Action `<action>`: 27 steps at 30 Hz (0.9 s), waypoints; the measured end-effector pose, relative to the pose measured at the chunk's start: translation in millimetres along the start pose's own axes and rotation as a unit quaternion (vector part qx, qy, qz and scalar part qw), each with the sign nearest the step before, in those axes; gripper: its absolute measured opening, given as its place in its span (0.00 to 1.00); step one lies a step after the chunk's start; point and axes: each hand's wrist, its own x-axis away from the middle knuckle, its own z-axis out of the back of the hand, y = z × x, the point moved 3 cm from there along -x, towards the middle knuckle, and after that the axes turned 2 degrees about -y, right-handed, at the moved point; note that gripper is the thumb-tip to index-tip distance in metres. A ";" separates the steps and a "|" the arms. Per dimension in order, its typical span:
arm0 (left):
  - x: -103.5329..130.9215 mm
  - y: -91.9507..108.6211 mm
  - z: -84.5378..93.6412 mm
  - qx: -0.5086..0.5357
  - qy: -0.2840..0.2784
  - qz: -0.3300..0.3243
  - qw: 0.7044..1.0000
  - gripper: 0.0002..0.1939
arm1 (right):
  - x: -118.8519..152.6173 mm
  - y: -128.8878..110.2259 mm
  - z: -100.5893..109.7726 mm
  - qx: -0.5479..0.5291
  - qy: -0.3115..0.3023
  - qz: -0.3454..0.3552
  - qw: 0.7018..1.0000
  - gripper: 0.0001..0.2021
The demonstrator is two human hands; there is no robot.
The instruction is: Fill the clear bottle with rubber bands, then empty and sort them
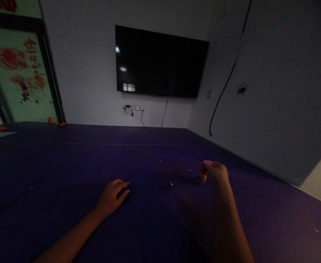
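The left hand (111, 199) is over the dark purple surface (155, 219), thumb parted from fingers. Farther off, toward the surface's right edge, the right hand (217, 170) pinches a tilted, multicoloured container (202, 176) by its pink top (207, 162). Beyond the far edge, a black television (160, 62) hangs on the wall (80, 69).

A dark television (161, 62) hangs on the wall (86, 65).
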 end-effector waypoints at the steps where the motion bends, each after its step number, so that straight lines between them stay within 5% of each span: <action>1: -0.1 0.0 0.0 0.002 0.001 0.000 1.000 0.13 | -1.2 1.1 -2.0 -0.007 -0.003 0.002 1.000 0.19; 11: -1.1 0.2 0.6 0.013 0.002 -0.003 1.000 0.12 | -4.2 -0.8 -9.1 0.012 -0.023 0.021 0.999 0.21; 19: -0.3 0.4 0.5 0.004 -0.003 0.001 1.000 0.12 | 2.1 -14.4 1.7 0.008 0.002 0.012 1.000 0.34; 25: 1.1 -1.7 -0.7 -0.017 -0.022 0.000 1.000 0.14 | 30.4 -86.6 24.1 -0.078 0.206 0.128 0.967 0.34; 27: 1.1 -0.7 -0.8 -0.009 -0.030 -0.001 1.000 0.15 | 52.7 -123.3 9.1 -0.158 0.196 0.199 0.947 0.30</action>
